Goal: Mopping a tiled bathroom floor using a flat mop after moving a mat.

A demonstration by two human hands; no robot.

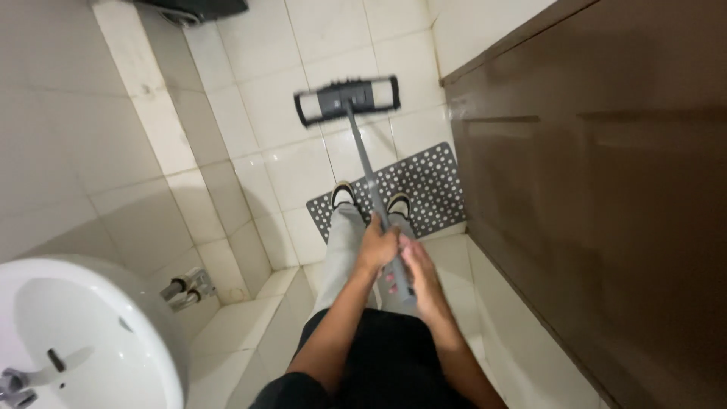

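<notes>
Between wall (91, 113) and door (606, 189), mop (347, 98).

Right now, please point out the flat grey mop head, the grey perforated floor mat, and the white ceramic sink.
flat grey mop head (347, 99): head view, centre of the pad.
grey perforated floor mat (429, 184): head view, bare right part.
white ceramic sink (155, 314): head view, right rim.

Glossy white floor tiles (318, 45); matt grey metal mop handle (363, 155); perforated grey rubber mat (432, 182); smooth brown wooden door (606, 189); glazed white ceramic sink (91, 333).
</notes>
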